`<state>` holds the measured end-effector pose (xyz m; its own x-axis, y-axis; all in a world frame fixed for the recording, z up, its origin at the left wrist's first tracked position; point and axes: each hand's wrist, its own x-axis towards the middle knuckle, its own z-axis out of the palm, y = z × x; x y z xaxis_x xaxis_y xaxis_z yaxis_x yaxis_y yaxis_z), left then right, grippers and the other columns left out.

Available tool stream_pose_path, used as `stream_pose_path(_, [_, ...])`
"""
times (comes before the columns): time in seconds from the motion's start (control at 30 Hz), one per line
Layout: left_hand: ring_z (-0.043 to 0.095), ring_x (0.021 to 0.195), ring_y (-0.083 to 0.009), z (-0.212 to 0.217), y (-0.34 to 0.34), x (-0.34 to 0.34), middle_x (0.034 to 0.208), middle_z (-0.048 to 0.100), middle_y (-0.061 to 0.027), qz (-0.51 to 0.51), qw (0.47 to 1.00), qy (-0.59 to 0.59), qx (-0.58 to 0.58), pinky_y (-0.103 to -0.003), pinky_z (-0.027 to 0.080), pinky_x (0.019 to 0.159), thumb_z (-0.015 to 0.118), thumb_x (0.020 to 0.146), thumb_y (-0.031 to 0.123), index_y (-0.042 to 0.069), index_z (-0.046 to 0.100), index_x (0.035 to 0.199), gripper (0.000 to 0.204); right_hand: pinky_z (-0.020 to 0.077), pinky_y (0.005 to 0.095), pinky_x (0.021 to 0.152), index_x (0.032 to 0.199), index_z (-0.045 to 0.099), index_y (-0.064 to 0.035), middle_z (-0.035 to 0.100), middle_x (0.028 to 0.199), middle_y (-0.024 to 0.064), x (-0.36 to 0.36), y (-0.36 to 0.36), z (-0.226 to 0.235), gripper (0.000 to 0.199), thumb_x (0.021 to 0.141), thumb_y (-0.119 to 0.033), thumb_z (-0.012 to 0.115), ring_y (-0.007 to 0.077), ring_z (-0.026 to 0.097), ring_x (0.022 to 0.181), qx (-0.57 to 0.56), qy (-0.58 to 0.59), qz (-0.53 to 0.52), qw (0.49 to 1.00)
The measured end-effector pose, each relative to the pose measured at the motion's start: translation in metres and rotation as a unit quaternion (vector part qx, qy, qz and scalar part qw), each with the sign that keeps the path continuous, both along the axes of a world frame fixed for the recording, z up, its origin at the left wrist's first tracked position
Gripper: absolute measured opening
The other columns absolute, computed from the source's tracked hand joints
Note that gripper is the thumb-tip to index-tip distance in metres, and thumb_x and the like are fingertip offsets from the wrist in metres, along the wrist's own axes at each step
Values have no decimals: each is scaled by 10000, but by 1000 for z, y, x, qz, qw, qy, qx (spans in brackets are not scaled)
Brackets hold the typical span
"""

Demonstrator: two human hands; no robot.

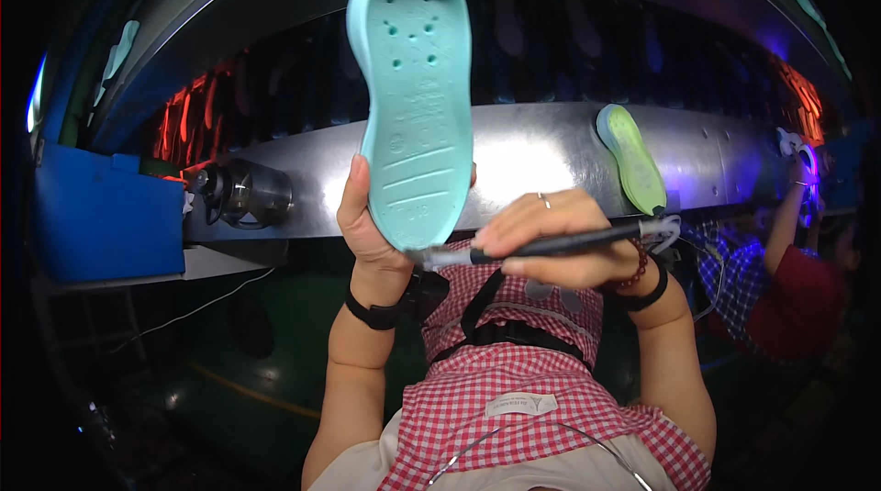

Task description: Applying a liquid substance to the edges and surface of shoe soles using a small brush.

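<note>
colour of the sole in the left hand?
Light turquoise all over the sole's visible face; seen best in the head view.

It looks like a shoe workshop: past the fingers [516,223] of the right hand [574,213] is a long metal bench [537,150] with a yellow-green sole [631,156], and another worker [808,303] farther right.

A long, shiny metal bench [523,156] runs across the middle of the frame, curving down toward both sides. On it at centre left stands a see-through jug [264,193] with a dark lid and handle. Right of centre lies a yellow-green shoe sole [635,161] with a pale turquoise edge, set at a slant, its lower end at the bench's front edge.
</note>
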<state>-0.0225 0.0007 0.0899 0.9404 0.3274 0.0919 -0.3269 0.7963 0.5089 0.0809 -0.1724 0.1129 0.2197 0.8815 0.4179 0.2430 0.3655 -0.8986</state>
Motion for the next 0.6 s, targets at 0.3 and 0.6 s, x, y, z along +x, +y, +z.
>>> stream_pose_path(0.3, [584, 953, -215, 26, 0, 1, 1129, 536, -176, -201, 941, 253, 97, -319, 486, 834, 473, 879, 245, -61, 425, 1219, 460, 496, 305, 750, 915, 636, -14, 653, 920, 122, 26, -7, 12, 187, 729, -26, 647, 248, 635, 835, -82, -80, 115, 987])
stream_pose_path(0.6, [610, 872, -186, 25, 6, -2, 1059, 569, -180, -255, 910, 310, 99, -257, 517, 734, 518, 861, 245, -78, 466, 1170, 450, 493, 320, 746, 940, 627, -40, 648, 940, 108, 38, -17, 28, 218, 724, -30, 602, 259, 620, 887, -186, -245, 169, 936])
